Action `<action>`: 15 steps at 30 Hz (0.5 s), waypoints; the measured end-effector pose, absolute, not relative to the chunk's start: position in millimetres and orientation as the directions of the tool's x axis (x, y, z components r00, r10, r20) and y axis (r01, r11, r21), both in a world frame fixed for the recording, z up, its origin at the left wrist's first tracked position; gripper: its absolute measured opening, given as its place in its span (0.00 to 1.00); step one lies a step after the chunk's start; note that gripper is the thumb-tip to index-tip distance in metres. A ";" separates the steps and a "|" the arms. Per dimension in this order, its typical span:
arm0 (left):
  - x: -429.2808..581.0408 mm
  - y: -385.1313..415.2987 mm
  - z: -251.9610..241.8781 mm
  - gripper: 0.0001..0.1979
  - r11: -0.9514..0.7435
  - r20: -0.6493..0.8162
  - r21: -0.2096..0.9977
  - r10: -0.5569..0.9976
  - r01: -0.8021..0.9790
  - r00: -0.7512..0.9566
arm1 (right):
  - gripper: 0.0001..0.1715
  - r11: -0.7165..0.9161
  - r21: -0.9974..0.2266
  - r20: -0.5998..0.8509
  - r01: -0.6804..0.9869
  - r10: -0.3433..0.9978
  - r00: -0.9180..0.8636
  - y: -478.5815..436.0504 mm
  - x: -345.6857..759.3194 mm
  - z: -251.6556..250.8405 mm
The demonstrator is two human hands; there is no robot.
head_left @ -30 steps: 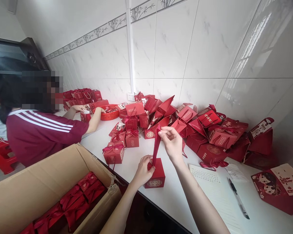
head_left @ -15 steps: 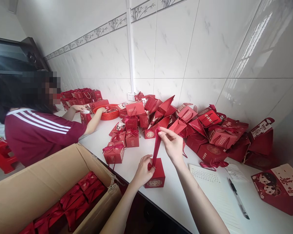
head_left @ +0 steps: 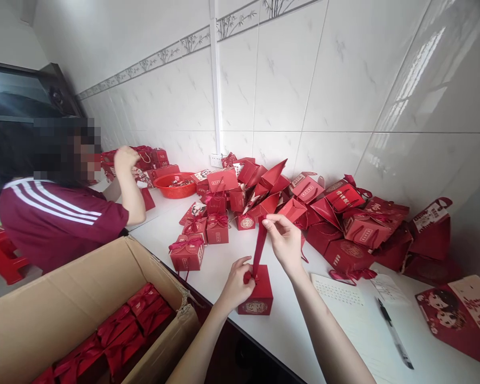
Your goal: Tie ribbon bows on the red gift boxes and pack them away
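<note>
At the near edge of the white table [head_left: 284, 328] a red box [head_left: 261, 294] stands upright, and that's the centre of our clock, twelve pointing away towards the tiled wall [head_left: 280, 101]. Left hand [head_left: 238, 282] in close at ten o'clock, fingers bent, grasping the foot of a dark red ribbon [head_left: 258, 248] just at the lid! Whether it presses on the lid as well, I cannot tell. Up at one o'clock, the right hand [head_left: 285, 240] pinches the ribbon's top end between thumb and fingertips. And here's the relation that counts: the ribbon's long axis runs nearly straight up from the box, leaning slightly towards one o'clock, a single straight strip between both hands. The left hand is plainly nearer the box, which lies at four o'clock from it; from the right hand, it's down at seven. The box looks close to square on top, no clear long axis. Out at nine, a cardboard carton [head_left: 84, 290] holds ribboned boxes [head_left: 120, 341]; between three and four, a notebook [head_left: 340, 293]; and away at ten, a co-worker's raised hand [head_left: 127, 159].
</note>
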State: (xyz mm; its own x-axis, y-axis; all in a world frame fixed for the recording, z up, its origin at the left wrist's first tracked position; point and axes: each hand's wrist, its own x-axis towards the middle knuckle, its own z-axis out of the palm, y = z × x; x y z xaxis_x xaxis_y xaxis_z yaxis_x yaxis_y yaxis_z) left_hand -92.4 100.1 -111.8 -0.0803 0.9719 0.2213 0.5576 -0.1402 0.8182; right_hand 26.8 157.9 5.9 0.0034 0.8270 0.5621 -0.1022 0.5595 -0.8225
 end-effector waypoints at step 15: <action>-90.1 87.3 -109.5 0.10 -0.106 0.200 0.846 0.971 0.523 -0.128 | 0.18 0.511 -0.858 0.511 -0.048 0.859 0.026 161.1 21.0 -3.1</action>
